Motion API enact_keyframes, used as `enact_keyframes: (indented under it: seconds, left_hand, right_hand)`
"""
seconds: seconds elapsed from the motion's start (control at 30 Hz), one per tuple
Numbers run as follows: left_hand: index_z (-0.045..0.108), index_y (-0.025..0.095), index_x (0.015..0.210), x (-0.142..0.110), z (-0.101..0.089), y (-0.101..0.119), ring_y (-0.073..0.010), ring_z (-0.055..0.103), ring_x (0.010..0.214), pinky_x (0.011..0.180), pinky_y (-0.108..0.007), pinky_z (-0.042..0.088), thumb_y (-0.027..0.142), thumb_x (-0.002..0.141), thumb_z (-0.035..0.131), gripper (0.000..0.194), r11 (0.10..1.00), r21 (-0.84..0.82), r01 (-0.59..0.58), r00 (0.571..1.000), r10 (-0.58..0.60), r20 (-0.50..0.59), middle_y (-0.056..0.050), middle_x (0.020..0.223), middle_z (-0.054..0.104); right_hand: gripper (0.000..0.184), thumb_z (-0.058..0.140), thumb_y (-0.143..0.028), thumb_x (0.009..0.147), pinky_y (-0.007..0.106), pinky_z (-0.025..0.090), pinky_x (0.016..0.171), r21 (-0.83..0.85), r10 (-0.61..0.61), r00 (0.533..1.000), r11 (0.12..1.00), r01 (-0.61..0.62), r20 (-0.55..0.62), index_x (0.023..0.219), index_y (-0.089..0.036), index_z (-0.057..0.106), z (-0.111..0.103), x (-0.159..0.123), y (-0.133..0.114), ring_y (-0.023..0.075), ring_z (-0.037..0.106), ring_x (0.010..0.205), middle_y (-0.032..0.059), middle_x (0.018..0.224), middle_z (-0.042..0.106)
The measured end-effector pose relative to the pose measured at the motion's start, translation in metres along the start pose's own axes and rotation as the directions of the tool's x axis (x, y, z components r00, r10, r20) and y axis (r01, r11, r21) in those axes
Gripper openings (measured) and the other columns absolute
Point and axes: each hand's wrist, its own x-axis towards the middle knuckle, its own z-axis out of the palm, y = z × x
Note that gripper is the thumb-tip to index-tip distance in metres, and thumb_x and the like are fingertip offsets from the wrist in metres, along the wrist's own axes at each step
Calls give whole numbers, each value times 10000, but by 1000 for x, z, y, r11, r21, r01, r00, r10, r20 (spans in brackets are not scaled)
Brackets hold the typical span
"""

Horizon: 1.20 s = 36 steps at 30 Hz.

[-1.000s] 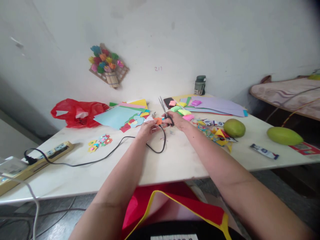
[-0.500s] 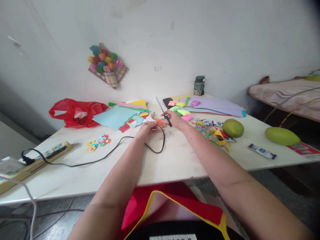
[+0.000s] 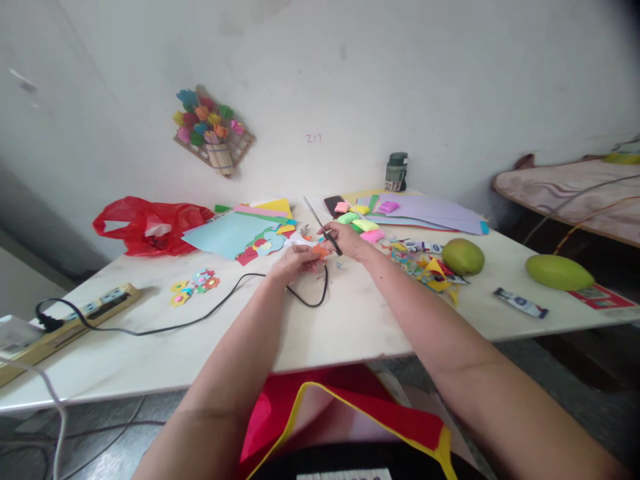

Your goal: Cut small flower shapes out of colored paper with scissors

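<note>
My left hand [image 3: 296, 262] is closed on a small piece of orange paper [image 3: 321, 251] over the middle of the table. Right beside it, my right hand [image 3: 345, 239] grips a pair of scissors [image 3: 316, 217], whose blades point up and away to the left. The fingertips of both hands nearly meet at the paper. Small paper scraps lie around and under them, partly hidden. A black cable [image 3: 225, 303] runs across the table and loops just below my left hand. Paper cut-outs [image 3: 265, 244] in several colours lie to the left of that hand.
Finished-looking paper flowers [image 3: 195, 287] and a power strip [image 3: 95, 312] lie on the left, a red plastic bag [image 3: 150, 227] behind them. On the right are coloured clay packets [image 3: 367, 227], paper scraps [image 3: 430, 273], two green mangoes [image 3: 463, 257] and a glue tube [image 3: 521, 303]. A bottle [image 3: 397, 172] stands behind.
The orange paper now sits at my left fingertips, nearer that hand. The scissors have tilted further left. The whole view has shifted slightly.
</note>
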Motion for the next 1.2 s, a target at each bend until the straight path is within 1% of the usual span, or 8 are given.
enact_keyframes:
  seconds: [0.1,0.27,0.33,0.43,0.53,0.93,1.03,1.2]
  left_hand:
    - [624,106,607,0,-1,-1,-74,516,456,467,-205,413,284,561,780,241,999,37,-27,999,27,-16,-33,584,627]
    - [566,119,579,4,-5,-5,-64,525,465,486,-199,423,311,599,777,286,995,-30,-98,993,95,-76,-28,604,630]
    - [556,119,607,5,-6,-6,-76,555,480,506,-209,447,314,592,785,301,991,-69,-112,991,106,-76,-37,638,650]
    - [537,126,653,6,-6,-6,-105,598,502,537,-231,484,296,574,797,321,989,-107,-104,991,95,-90,-42,658,667]
    - [534,127,678,5,-4,-5,-116,618,514,551,-237,501,292,592,788,315,989,-112,-97,992,86,-93,-46,669,677]
    - [594,135,756,6,-6,-8,-145,647,550,567,-261,523,291,684,733,221,994,-101,-44,995,34,-97,-70,709,699]
    - [603,128,730,6,-5,-9,-141,646,560,591,-263,526,287,663,746,225,993,-107,-49,993,37,-113,-66,697,696]
    - [589,123,672,7,-5,-9,-143,653,580,629,-269,531,316,578,803,302,991,-114,-63,992,50,-112,-59,684,691]
  right_hand:
    - [299,633,-138,571,206,380,485,12,10,1000,1000,-11,9,864,-147,576,1,-1,-2,80,484,485,-60,565,544]
    - [275,634,-123,608,186,369,452,51,80,987,996,-74,-140,864,-156,540,-1,-2,-8,85,493,455,-79,492,511]
    - [259,626,-101,619,180,369,447,74,108,981,993,-97,-164,854,-154,530,-1,-3,-11,83,493,448,-71,481,527]
    - [251,621,-77,626,177,365,434,93,142,977,987,-129,-159,844,-154,524,0,-6,-17,82,490,440,-68,472,534]
    - [259,616,-59,623,173,352,422,86,164,975,985,-152,-153,846,-156,524,3,-7,-20,86,491,439,-77,458,515]
    - [242,613,-85,627,184,346,436,104,121,980,989,-105,-161,837,-163,524,1,-5,-13,80,475,437,-87,463,501]
    - [261,614,-82,612,186,350,441,113,119,982,988,-103,-148,850,-156,536,1,-4,-10,77,472,441,-88,474,503]
    - [276,599,-78,597,199,386,478,99,72,992,993,-62,-107,861,-151,566,1,1,1,80,495,475,-73,526,542]
